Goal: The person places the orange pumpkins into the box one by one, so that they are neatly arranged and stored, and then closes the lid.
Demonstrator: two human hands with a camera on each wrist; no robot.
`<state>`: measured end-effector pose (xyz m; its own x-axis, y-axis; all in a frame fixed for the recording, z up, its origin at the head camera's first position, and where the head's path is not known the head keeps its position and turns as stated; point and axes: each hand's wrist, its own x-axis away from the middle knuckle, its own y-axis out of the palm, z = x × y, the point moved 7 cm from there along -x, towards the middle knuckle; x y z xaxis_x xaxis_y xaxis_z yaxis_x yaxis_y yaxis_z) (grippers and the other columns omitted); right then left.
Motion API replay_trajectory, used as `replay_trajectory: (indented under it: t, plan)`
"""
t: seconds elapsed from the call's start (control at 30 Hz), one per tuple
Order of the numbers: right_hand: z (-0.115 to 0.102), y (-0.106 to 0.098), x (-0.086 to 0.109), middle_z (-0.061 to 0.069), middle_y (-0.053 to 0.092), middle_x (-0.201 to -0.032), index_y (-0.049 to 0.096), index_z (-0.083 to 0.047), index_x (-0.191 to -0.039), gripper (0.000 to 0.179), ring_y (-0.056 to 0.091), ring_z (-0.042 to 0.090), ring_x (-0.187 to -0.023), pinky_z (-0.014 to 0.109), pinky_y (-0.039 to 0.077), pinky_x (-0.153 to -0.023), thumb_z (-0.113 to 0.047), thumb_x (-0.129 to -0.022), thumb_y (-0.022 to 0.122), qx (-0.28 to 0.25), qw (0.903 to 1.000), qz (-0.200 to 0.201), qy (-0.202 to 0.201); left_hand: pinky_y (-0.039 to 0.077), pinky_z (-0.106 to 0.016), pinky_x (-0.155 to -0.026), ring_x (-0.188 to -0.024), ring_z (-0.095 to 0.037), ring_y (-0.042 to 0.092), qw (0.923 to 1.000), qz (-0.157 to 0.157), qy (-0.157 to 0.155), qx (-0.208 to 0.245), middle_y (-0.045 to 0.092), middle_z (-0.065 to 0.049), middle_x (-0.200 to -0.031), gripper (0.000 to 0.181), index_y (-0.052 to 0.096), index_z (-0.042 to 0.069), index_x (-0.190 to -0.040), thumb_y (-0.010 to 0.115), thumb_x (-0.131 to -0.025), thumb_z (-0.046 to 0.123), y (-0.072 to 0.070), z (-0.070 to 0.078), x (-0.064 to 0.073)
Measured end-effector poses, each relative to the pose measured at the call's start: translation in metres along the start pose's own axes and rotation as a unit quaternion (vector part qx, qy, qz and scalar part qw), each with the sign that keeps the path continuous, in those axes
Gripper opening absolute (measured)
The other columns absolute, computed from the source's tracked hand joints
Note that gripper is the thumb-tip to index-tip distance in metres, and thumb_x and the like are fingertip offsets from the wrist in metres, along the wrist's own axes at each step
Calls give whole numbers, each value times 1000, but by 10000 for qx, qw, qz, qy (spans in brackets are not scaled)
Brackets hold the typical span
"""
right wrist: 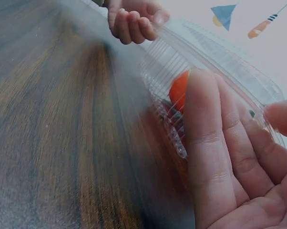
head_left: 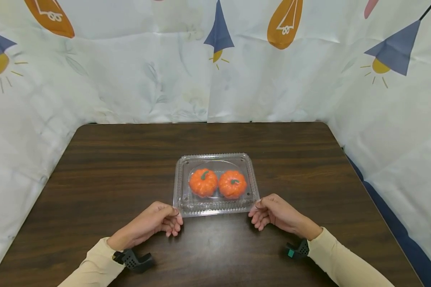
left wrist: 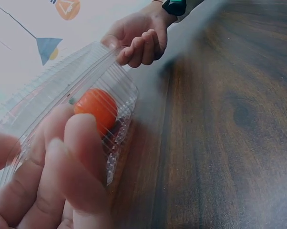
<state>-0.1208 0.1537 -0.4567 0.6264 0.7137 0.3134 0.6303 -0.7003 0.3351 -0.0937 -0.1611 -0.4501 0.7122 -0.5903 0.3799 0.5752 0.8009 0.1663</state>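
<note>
A clear plastic clamshell container (head_left: 215, 207) with its lid down sits on the dark wooden table (head_left: 129, 159). Through the plastic show two small orange pumpkins, the left pumpkin (head_left: 203, 182) and the right pumpkin (head_left: 232, 184), side by side with green stems. My left hand (head_left: 158, 221) pinches the container's near left corner between thumb and curled fingers. At the near right corner, my right hand (head_left: 276, 215) pinches the rim in the same way. Both wrist views show the thumb on the upper side of the rim and the fingers (right wrist: 208, 124) below it.
A white curtain (head_left: 186, 87) printed with lamps and bulbs hangs behind the table and along both sides. Dark blue cloth (head_left: 388, 215) shows past the table's right edge. Each wrist wears a black camera mount (head_left: 138, 261).
</note>
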Motion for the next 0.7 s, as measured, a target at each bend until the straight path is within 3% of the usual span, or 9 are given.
replay_trajectory:
  t: [0.3,0.57,0.7]
  plan:
    - [-1,-3,1,1,81,-88,75,6,-107,36,77,10,-76,27,64,-72,-14,-105,45,-383,9990,-101,209,60,-21,-68,-80,-11,75,9996,-169,-85,207,77,1,-88,42,70,-9,-104,50,-109,28,1,1,3]
    - [-2,-21,10,2,81,-87,76,-7,-96,40,78,14,-77,30,65,-75,-26,-110,44,-298,9974,379,534,63,-25,-74,-88,-16,78,9986,195,-481,105,79,-4,-95,54,70,-8,-112,48,-110,41,-17,-4,10]
    - [-6,-36,18,1,81,-91,76,-6,-106,43,78,14,-81,30,65,-79,-35,-111,44,-70,9954,678,675,63,-29,-84,-99,-19,77,9976,499,-425,-209,78,-9,-107,55,65,-7,-121,46,-111,43,-35,1,15]
